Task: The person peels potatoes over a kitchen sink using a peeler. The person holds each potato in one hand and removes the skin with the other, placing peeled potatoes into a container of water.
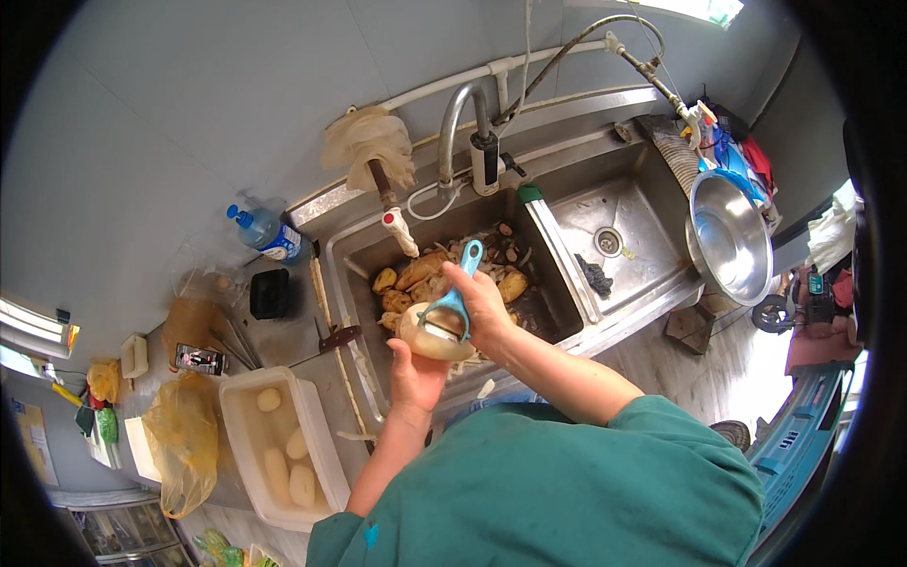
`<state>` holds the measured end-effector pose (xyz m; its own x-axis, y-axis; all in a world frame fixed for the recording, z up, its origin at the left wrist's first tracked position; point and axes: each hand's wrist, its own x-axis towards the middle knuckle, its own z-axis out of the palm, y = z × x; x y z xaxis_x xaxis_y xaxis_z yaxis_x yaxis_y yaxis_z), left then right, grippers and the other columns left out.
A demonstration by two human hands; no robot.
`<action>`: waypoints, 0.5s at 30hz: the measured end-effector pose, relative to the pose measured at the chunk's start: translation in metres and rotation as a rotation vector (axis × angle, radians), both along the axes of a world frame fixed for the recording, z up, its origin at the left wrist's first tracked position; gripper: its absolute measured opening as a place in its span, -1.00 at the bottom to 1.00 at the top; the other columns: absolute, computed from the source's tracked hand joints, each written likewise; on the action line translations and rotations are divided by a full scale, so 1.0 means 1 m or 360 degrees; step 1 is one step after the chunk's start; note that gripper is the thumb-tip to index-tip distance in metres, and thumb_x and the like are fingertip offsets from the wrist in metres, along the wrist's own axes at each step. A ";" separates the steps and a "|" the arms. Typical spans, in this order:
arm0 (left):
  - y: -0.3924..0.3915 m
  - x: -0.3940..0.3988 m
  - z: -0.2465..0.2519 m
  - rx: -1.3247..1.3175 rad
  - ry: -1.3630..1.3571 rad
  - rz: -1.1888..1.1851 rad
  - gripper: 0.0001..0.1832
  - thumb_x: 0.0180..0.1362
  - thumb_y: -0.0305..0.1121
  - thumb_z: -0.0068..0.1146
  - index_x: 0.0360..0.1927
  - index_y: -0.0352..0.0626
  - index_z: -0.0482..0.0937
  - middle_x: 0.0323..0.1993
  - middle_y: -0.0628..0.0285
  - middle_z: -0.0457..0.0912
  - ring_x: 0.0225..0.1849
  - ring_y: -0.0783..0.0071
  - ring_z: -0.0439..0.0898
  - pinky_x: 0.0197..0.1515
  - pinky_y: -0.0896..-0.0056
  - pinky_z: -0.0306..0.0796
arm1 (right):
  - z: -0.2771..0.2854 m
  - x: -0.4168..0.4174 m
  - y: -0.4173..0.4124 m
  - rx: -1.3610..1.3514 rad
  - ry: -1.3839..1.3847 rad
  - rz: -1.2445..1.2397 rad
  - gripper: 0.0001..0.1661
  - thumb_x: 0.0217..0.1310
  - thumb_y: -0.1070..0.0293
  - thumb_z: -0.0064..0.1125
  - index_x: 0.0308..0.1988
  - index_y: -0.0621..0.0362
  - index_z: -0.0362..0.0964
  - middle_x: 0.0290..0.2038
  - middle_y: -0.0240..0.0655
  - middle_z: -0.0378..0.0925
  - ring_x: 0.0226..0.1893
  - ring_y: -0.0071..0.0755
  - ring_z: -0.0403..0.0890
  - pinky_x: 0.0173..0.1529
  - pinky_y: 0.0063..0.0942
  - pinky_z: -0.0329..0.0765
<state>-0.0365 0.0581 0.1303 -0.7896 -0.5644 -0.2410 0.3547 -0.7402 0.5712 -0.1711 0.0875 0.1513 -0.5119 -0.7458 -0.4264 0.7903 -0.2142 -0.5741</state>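
My left hand [419, 379] holds a large, mostly peeled potato [429, 337] over the near edge of the left sink basin. In my right hand [482, 301] is a light-blue Y-shaped peeler [457, 301], its blade against the potato's upper face and its looped handle pointing up. Below them, unpeeled potatoes [419, 271] and peelings lie in the left basin [549, 283]. A white plastic tub [230, 432] of cloudy water stands left of the sink, with several peeled potatoes [276, 473] in it.
A knife [340, 339] lies on the sink's left ledge. Beyond it are a black container [269, 293], a blue pump bottle [268, 234] and a phone [200, 359]. The faucet [453, 135] arches over the left basin. A steel bowl [733, 241] rests by the right basin, which holds a dark scouring pad [594, 274].
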 end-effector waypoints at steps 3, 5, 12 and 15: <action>-0.002 0.003 -0.005 -0.0219 -0.0090 -0.0019 0.02 -0.30 0.24 0.33 0.18 -0.13 0.20 0.11 0.28 0.33 0.16 0.33 0.32 0.21 0.16 0.22 | 0.000 -0.003 0.003 -0.0057 0.0000 0.0021 -0.74 0.11 0.19 0.19 -0.41 0.08 0.31 -0.56 -0.40 0.41 -0.58 -0.54 0.47 -0.51 -0.52 0.49; -0.003 0.003 -0.001 -0.0451 -0.0168 0.0029 0.00 -0.29 0.22 0.34 0.17 -0.15 0.21 0.08 0.28 0.36 0.13 0.34 0.35 0.19 0.19 0.25 | 0.009 -0.004 0.003 0.0004 0.0129 0.0106 -0.74 0.12 0.19 0.17 -0.42 0.10 0.32 -0.55 -0.42 0.42 -0.60 -0.57 0.43 -0.49 -0.57 0.44; 0.009 0.010 0.005 -0.0144 -0.0191 -0.0103 -0.09 -0.25 0.11 0.35 0.15 -0.13 0.23 0.05 0.14 0.39 0.09 0.22 0.39 0.13 0.10 0.33 | -0.035 -0.058 -0.014 0.0436 0.0919 -0.0393 -0.71 0.12 0.21 0.07 -0.56 0.11 0.28 -0.66 -0.52 0.30 -0.64 -0.64 0.29 -0.54 -0.54 0.27; -0.002 0.010 -0.013 0.0027 -0.0209 0.0028 -0.14 -0.16 0.17 0.23 0.15 -0.10 0.24 0.08 0.15 0.37 0.10 0.18 0.38 0.14 0.04 0.31 | -0.005 -0.028 -0.007 0.0241 0.0547 -0.0027 -0.76 0.11 0.23 0.13 -0.47 0.13 0.35 -0.56 -0.42 0.44 -0.55 -0.59 0.41 -0.39 -0.60 0.35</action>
<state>-0.0268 0.0565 0.1171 -0.7404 -0.5730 -0.3514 0.2908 -0.7444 0.6011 -0.1986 0.0802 0.1461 -0.6562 -0.6774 -0.3325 0.5431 -0.1180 -0.8314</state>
